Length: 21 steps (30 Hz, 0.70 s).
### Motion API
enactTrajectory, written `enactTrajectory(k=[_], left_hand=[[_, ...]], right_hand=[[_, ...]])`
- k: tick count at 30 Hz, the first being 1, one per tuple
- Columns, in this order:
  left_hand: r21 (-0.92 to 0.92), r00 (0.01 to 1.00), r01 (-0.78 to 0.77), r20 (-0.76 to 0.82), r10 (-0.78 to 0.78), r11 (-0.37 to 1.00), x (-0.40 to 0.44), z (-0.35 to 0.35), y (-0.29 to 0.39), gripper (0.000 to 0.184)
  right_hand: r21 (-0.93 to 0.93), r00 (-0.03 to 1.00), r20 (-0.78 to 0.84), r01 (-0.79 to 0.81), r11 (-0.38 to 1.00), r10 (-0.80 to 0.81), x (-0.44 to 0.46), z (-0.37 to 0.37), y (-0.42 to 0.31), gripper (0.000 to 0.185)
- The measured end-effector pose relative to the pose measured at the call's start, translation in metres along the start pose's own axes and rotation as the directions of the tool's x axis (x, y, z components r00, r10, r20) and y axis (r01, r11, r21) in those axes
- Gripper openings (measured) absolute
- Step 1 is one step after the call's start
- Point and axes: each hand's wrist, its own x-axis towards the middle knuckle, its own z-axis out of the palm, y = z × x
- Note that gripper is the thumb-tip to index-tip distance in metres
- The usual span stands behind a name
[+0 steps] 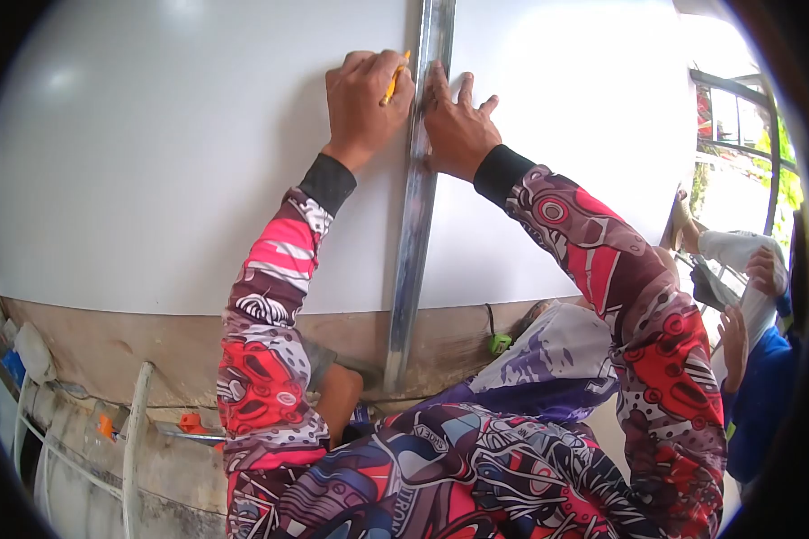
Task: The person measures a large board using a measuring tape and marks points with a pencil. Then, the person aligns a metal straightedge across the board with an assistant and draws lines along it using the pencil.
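Observation:
My left hand (pixel 364 103) is closed around a yellow pencil (pixel 394 83), its tip close to the left edge of a long metal channel (pixel 412 234). The channel lies across a large white sheet (pixel 153 180) and runs past the sheet's near edge. Against the channel's right side, my right hand (pixel 461 126) rests with its fingers spread, one fingertip on the metal and the others on the sheet. It grasps nothing.
A green tape measure (pixel 500 342) lies on the brown surface (pixel 108 346) beyond the sheet's near edge. A white metal frame (pixel 135 431) stands at lower left, near orange-handled tools (pixel 191 420). Another person in a blue top (pixel 760 395) sits at right.

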Motion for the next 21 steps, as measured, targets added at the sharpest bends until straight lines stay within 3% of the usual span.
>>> enactTrajectory(k=[3,10,21], left_hand=[[0.028,0.998,-0.057,-0.022,0.058,0.998,0.034,0.016,-0.014,0.009],[0.050,0.999,-0.032,0.019,0.031,0.998,0.068,0.025,-0.018,0.009],[0.014,0.997,-0.071,0.037,0.071,0.997,0.076,0.024,-0.018,0.009]], right_hand=[[-0.010,1.000,0.005,0.010,1.000,-0.010,0.000,-0.002,0.000,0.093],[-0.009,0.998,-0.069,0.009,1.000,-0.010,-0.001,0.005,-0.002,0.073],[-0.042,1.000,-0.027,0.011,0.999,-0.013,0.001,0.007,-0.003,0.073]])
